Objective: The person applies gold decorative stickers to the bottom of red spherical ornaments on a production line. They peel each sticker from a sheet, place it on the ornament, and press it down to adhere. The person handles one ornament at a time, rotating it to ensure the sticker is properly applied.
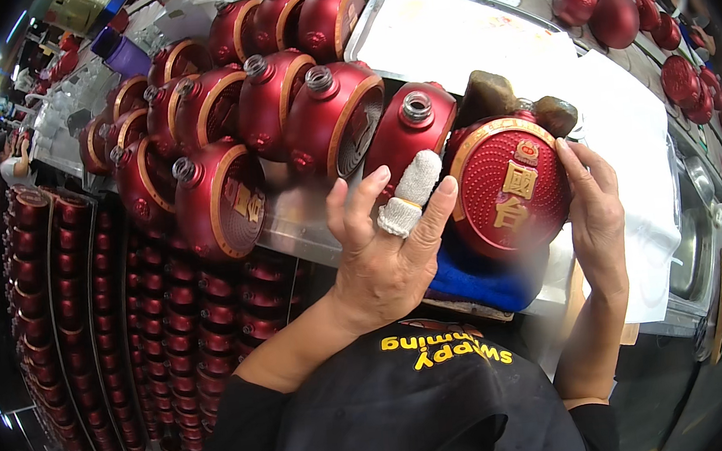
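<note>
A round red bottle (485,190) with a dotted front, gold raised characters and a gold rim stands before me, its face turned up toward me. On its right rim my right hand (596,214) has its fingers pressed, holding that side. My left hand (387,267) is open, fingers spread, with the thumb tip close to the bottle's left rim. A white knitted finger sleeve (417,186) covers one of its fingers. Beneath the bottle lies a blue cloth (481,279). Two brownish stone-like lumps, one of them a dark block (488,96), flank the bottle's neck.
Another red bottle (408,132) stands just beyond my left hand, with several more grouped at the left. White sheets (633,135) cover the table at the right, near a metal sink (698,230). Stacked rows of red bottles (179,333) fill the lower left.
</note>
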